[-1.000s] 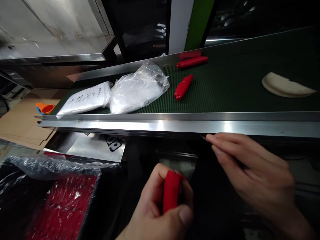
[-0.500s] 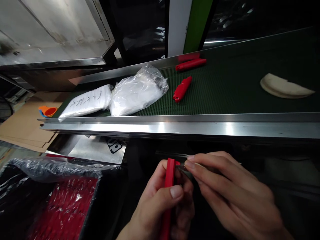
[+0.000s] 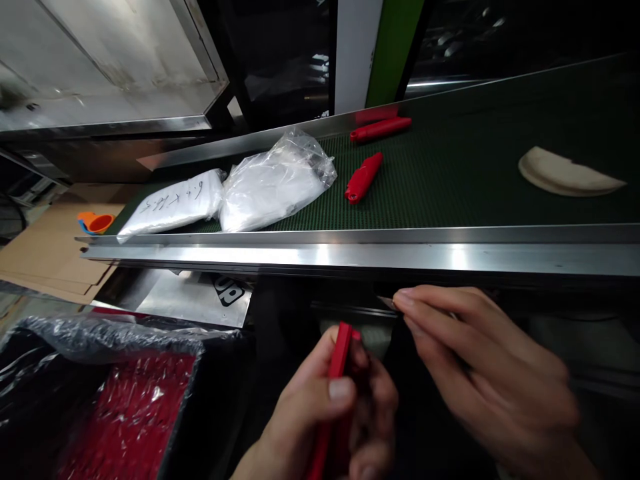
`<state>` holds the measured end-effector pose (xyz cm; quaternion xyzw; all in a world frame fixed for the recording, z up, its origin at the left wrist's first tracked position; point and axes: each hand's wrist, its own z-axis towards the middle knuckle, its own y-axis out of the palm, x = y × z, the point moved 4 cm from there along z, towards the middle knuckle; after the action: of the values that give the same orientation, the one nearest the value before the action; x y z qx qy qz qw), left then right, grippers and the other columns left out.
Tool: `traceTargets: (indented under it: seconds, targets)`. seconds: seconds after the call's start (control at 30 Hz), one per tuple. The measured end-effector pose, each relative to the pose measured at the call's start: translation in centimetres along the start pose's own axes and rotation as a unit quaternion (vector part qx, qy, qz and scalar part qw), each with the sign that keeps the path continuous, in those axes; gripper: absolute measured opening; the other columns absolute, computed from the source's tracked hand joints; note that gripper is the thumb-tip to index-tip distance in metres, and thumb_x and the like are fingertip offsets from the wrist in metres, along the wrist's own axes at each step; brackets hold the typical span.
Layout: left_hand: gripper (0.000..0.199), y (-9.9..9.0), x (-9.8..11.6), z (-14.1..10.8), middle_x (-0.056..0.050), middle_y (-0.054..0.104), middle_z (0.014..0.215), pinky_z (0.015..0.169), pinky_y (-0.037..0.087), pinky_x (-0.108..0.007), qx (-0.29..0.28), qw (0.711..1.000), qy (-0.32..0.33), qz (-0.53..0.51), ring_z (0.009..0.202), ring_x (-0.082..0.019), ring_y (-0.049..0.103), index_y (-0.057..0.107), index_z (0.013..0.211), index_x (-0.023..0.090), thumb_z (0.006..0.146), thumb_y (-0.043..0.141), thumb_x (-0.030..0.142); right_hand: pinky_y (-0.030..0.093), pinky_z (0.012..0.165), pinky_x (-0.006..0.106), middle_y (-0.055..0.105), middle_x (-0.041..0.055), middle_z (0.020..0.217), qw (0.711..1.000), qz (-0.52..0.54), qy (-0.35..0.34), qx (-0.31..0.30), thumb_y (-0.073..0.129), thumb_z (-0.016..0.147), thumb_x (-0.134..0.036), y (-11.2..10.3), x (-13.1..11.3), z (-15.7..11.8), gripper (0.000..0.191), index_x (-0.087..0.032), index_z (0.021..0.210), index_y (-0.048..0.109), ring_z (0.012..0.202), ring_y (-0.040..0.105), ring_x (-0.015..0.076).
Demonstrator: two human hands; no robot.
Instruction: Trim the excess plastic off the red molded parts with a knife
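Note:
My left hand point(image 3: 320, 407) is closed around a long red plastic part point(image 3: 341, 350), its upper end sticking up past my thumb. My fingers cover much of its lower length. To the right, my right hand point(image 3: 480, 360) pinches a small blade point(image 3: 387, 302) whose pointed tip juts out to the left; the rest of it is hidden in the fingers. The blade is apart from the red part. Beyond my hands, two red handle-shaped plastic pieces, one nearer point(image 3: 365, 178) and one farther point(image 3: 381, 129), lie on the green conveyor belt point(image 3: 440, 193).
A metal rail point(image 3: 380, 255) edges the belt in front of my hands. On the belt lie plastic-wrapped white packs point(image 3: 273, 187) and a pale half-round piece point(image 3: 565, 173). At lower left stands a film-lined bin point(image 3: 200, 343) holding red parts point(image 3: 135, 407). Cardboard point(image 3: 50, 247) lies far left.
My right hand has moved right and slightly up with the blade, away from the red part. My left hand has tilted the red part a little, its top leaning right.

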<state>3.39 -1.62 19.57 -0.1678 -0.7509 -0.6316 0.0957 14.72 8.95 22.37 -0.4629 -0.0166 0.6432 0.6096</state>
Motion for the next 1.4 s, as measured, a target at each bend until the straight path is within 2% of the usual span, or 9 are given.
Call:
traceTargets:
  seconds: [0.2,0.33,0.43,0.63,0.87,1.13,1.23,1.33,1.4]
  targets:
    - [0.035,-0.9,-0.9,0.0,-0.01,0.068,0.082,0.035,0.039,-0.014,0.006,0.991,-0.048,-0.124,0.05,-0.014,0.062,0.062,0.111,0.016,0.095,0.048,0.044,0.049,0.085,0.041,0.062,0.0114,0.115,0.994,0.011,-0.076,-0.081,0.056,0.087,0.004,0.4,-0.5,0.2,0.037,-0.013,0.119,0.064,0.108,0.058,0.024]
    - [0.035,-1.7,-1.5,-0.8,-0.012,0.072,0.082,0.059,0.054,-0.021,0.081,0.975,-0.097,-0.183,0.069,-0.017,0.07,0.069,0.103,0.01,0.085,0.065,0.04,0.045,0.088,0.048,0.061,0.0106,0.121,0.984,-0.003,-0.124,-0.126,0.053,0.085,0.005,0.7,-0.2,0.2,0.046,-0.017,0.125,0.061,0.108,0.055,0.0267]
    - [0.037,-1.7,-1.6,-1.1,-0.014,0.071,0.075,0.066,0.054,-0.022,0.093,0.975,-0.103,-0.175,0.071,-0.019,0.07,0.071,0.095,0.009,0.082,0.067,0.043,0.042,0.091,0.053,0.06,0.0098,0.124,0.98,-0.011,-0.144,-0.135,0.052,0.085,0.003,0.6,-0.1,0.3,0.048,-0.02,0.126,0.059,0.11,0.054,0.0286]
    - [0.041,-1.8,-1.7,-1.4,-0.01,0.067,0.067,0.051,0.044,-0.019,0.088,0.975,-0.11,-0.171,0.056,-0.016,0.064,0.069,0.097,0.01,0.087,0.059,0.047,0.042,0.092,0.055,0.064,0.0074,0.119,0.984,-0.029,-0.145,-0.1,0.053,0.089,0.0,0.5,-0.2,0.7,0.037,-0.023,0.117,0.063,0.108,0.057,0.0265]
    - [0.043,-1.2,-1.4,-1.4,-0.009,0.064,0.064,0.046,0.039,-0.019,0.077,0.983,-0.095,-0.135,0.048,-0.014,0.058,0.067,0.101,0.01,0.094,0.042,0.044,0.042,0.086,0.056,0.065,0.0086,0.116,0.985,-0.027,-0.151,-0.082,0.053,0.092,-0.005,0.6,-0.1,0.9,0.03,-0.021,0.114,0.065,0.102,0.058,0.0275]
    - [0.04,-0.5,-1.4,-1.0,-0.006,0.062,0.057,0.035,0.023,-0.021,0.017,0.989,-0.086,-0.118,0.036,-0.011,0.042,0.068,0.101,0.015,0.095,0.038,0.04,0.043,0.079,0.05,0.069,0.0053,0.105,0.982,-0.032,-0.179,-0.046,0.061,0.088,-0.002,0.6,-0.2,0.9,0.029,-0.022,0.108,0.067,0.092,0.06,0.0234]
    - [0.035,-0.5,-1.7,-1.0,-0.006,0.063,0.059,0.037,0.028,-0.019,0.0,0.985,-0.131,-0.114,0.041,-0.012,0.047,0.07,0.096,0.013,0.089,0.051,0.041,0.044,0.08,0.048,0.068,0.0048,0.108,0.984,-0.032,-0.172,-0.009,0.062,0.084,0.001,0.4,0.6,0.8,0.035,-0.023,0.108,0.068,0.092,0.062,0.0232]
    - [0.036,-0.9,-2.6,-1.3,-0.01,0.064,0.064,0.044,0.037,-0.016,0.014,0.975,-0.201,-0.089,0.05,-0.011,0.054,0.072,0.09,0.005,0.08,0.063,0.038,0.049,0.079,0.046,0.067,0.0062,0.112,0.989,-0.013,-0.125,0.084,0.061,0.081,0.004,-0.5,1.8,1.1,0.044,-0.023,0.115,0.068,0.094,0.064,0.0234]
    - [0.037,-1.1,-2.7,-1.2,-0.011,0.066,0.068,0.051,0.044,-0.015,0.026,0.978,-0.192,-0.081,0.056,-0.011,0.06,0.072,0.095,0.005,0.082,0.064,0.039,0.052,0.078,0.043,0.066,0.0063,0.113,0.99,0.005,-0.089,0.105,0.063,0.08,0.005,-1.0,2.1,1.3,0.048,-0.023,0.119,0.067,0.095,0.065,0.0228]
